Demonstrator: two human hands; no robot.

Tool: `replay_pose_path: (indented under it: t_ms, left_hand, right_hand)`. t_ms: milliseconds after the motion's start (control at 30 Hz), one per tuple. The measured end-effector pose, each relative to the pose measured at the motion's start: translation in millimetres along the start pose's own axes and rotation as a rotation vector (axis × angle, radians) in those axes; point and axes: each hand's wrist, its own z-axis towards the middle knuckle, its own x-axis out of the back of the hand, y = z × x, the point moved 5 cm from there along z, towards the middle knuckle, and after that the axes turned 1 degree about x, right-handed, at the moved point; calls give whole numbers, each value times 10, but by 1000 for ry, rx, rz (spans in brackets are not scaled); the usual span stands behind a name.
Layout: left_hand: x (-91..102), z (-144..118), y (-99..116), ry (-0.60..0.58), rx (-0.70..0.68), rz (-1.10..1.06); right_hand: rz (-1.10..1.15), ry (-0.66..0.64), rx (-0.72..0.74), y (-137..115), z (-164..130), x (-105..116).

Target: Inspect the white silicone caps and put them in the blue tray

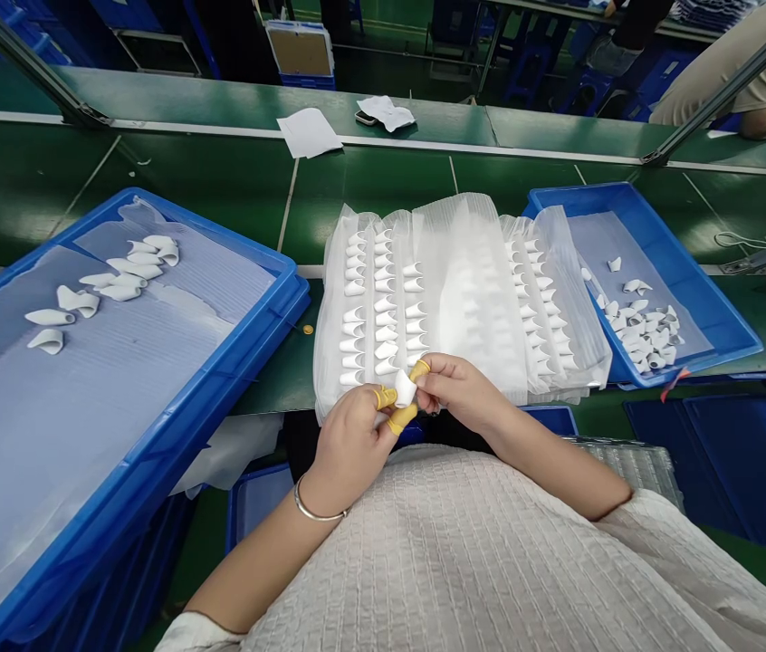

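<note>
Small white curved plastic piece (405, 389) pinched between both hands, just in front of the body, at the near edge of the clear plastic blister tray (457, 244) filled with rows of similar white pieces. Left hand (349, 444) closed on its left side with fingertips in yellow rubber cots (387, 397); right hand (461, 389) closed on its right side, equally near. Long axis of the piece roughly upright, slightly tilted. Blue plastic crate with loose white pieces (695, 272) well apart to the right; larger blue crate lined with white foam sheet (234, 344) to the left.

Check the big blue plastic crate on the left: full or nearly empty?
Nearly empty. The big blue plastic crate holds only about ten small white moulded pieces on its liner, near the far end.
</note>
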Motion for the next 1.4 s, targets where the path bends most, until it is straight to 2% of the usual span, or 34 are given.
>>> replay_pose_path:
  t_ms: [133, 267, 367, 533, 600, 733, 800, 1000, 1067, 1233, 1400]
  left_hand:
    - [11, 1, 28, 14, -23, -9]
    - [6, -3, 6, 0, 38, -89]
    - [-19, 3, -30, -43, 166, -253]
    - [-134, 26, -73, -183, 465, -678]
    - [-166, 32, -68, -241, 510, -708]
    - [-132, 34, -82, -226, 491, -507]
    - [-112, 32, -90, -205, 484, -475]
    - [-152, 51, -86, -234, 540, -823]
    - [-164, 54, -88, -230, 547, -870]
    - [-192, 33, -142, -204, 568, -817]
    - [-295, 25, -163, -272, 605, -1081]
  right_hand:
    - [-19, -10, 42, -35, -18, -16]
    - [-30, -5, 45, -47, -24, -12]
    - [-19, -4, 44, -39, -24, -2]
    - [-27, -5, 34, -20, -15, -5]
    - [-38, -14, 27, -1, -5, -26]
    - [-144, -11, 70, 14, 17, -62]
    - [-172, -26, 83, 1, 21, -71]
    - [-120, -155, 41, -60, 13, -72]
    - [-113, -126, 25, -58, 17, -62]
    - [-97, 0, -5, -58, 36, -72]
    - [-109, -23, 1, -107, 18, -100]
